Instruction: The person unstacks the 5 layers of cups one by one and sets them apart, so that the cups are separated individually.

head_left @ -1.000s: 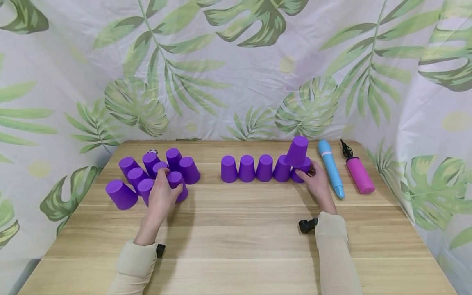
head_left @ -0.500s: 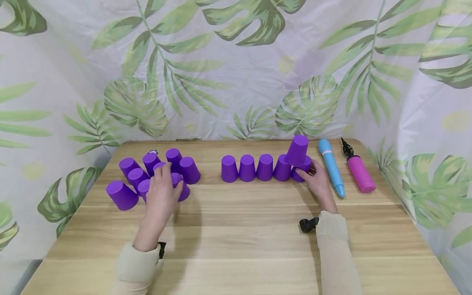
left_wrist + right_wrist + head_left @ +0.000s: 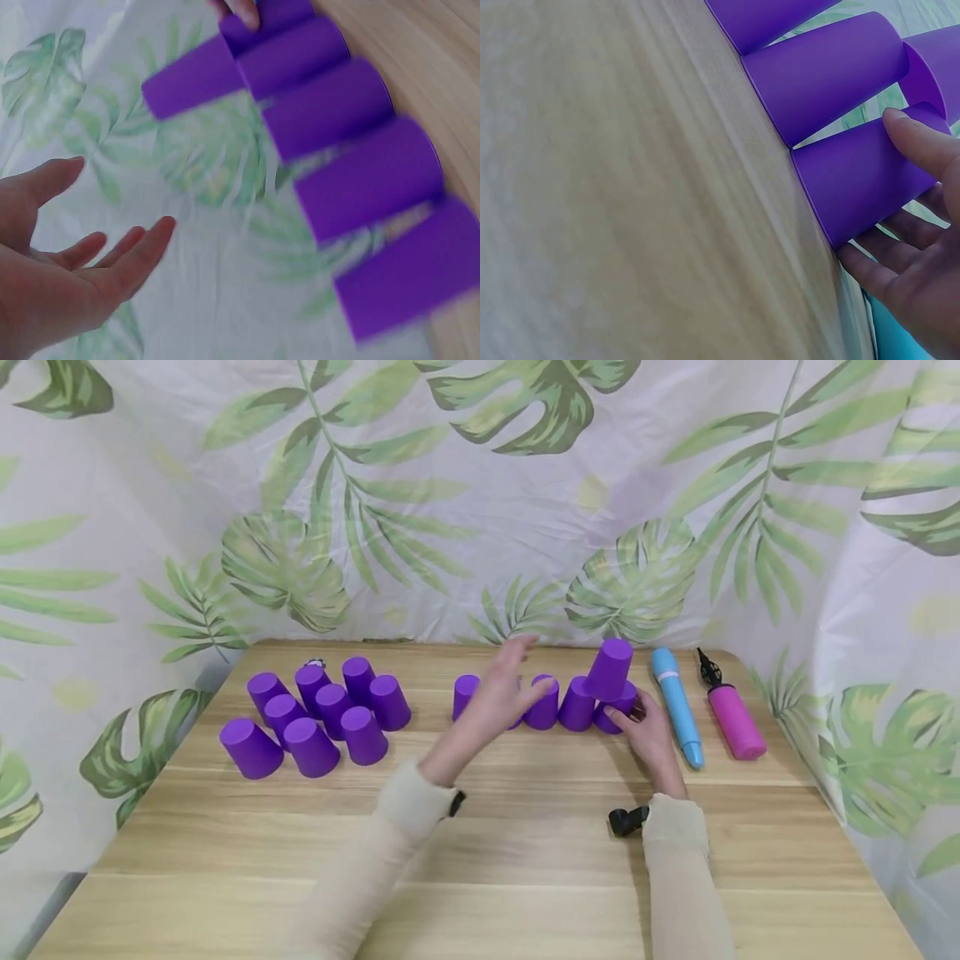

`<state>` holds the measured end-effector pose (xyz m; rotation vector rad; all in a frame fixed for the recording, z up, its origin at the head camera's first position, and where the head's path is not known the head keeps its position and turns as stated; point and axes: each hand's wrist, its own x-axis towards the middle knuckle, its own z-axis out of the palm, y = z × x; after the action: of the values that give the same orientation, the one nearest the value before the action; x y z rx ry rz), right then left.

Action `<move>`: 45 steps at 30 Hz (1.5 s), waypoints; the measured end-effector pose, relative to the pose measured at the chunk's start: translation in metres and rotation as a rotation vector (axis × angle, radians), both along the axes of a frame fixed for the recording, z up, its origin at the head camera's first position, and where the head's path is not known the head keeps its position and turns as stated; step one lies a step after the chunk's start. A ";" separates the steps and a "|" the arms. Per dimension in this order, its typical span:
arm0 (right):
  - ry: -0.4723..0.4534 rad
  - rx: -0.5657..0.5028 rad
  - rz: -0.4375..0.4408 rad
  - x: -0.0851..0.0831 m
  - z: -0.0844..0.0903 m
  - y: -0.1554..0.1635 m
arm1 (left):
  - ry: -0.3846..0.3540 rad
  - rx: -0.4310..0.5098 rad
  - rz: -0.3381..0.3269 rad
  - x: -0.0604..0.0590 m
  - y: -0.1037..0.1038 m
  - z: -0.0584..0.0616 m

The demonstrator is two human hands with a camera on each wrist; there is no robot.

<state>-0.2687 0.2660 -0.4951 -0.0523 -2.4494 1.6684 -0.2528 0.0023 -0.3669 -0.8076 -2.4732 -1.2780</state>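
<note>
My left hand (image 3: 491, 697) is raised over the left part of a row of upside-down purple cups (image 3: 542, 703), hiding part of it. In the left wrist view its fingers are spread and hold nothing. My right hand (image 3: 647, 732) grips the rightmost cup (image 3: 862, 176) of that row, thumb on the near side and fingers round the outer side. One more upside-down cup (image 3: 609, 670) sits on top, bridging the two rightmost cups. At the left stands a loose cluster of upside-down purple cups (image 3: 311, 750).
A blue tube-shaped pump (image 3: 677, 706) and a pink hand pump (image 3: 735, 720) with a black nozzle lie right of my right hand. A small object (image 3: 315, 663) sits behind the left cluster. A leaf-printed cloth (image 3: 420, 552) hangs behind the wooden table (image 3: 525, 868).
My left hand has come away from the cluster of cups, empty, and swung right to above the row. My right hand keeps its grip on the end cup.
</note>
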 end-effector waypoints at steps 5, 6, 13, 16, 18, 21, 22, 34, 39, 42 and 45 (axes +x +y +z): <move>0.006 -0.052 0.006 0.001 -0.007 -0.006 | -0.119 -0.055 -0.083 -0.021 0.057 -0.003; 0.002 -0.057 0.011 0.001 -0.009 -0.007 | -0.128 -0.067 -0.077 -0.025 0.065 -0.005; -0.012 -0.047 0.025 -0.001 -0.011 -0.015 | -0.168 -0.037 0.001 -0.038 0.084 -0.023; -0.004 -0.026 0.022 -0.003 -0.008 -0.015 | -0.180 -0.030 0.031 -0.043 0.086 -0.027; 0.000 -0.017 0.021 -0.004 -0.005 -0.015 | -0.182 -0.014 0.048 -0.046 0.087 -0.028; -0.002 -0.014 0.019 -0.005 -0.003 -0.014 | -0.180 0.000 0.054 -0.050 0.088 -0.030; -0.001 -0.012 0.020 -0.005 -0.003 -0.014 | -0.182 -0.002 0.050 -0.051 0.088 -0.030; -0.035 -0.023 0.018 -0.001 -0.011 -0.008 | -0.168 -0.059 -0.008 -0.050 0.092 -0.035; -0.031 -0.021 0.008 0.003 -0.008 -0.005 | -0.095 0.021 -0.031 -0.030 0.071 -0.024; -0.004 -0.009 -0.009 0.001 -0.005 -0.002 | -0.047 0.093 -0.028 -0.017 0.048 -0.014; 0.008 0.008 -0.013 -0.001 -0.003 0.000 | -0.006 0.173 -0.009 -0.005 0.020 -0.009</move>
<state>-0.2696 0.2664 -0.4983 -0.0599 -2.4443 1.6507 -0.2574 0.0226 -0.3756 -0.7735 -2.3262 -1.4748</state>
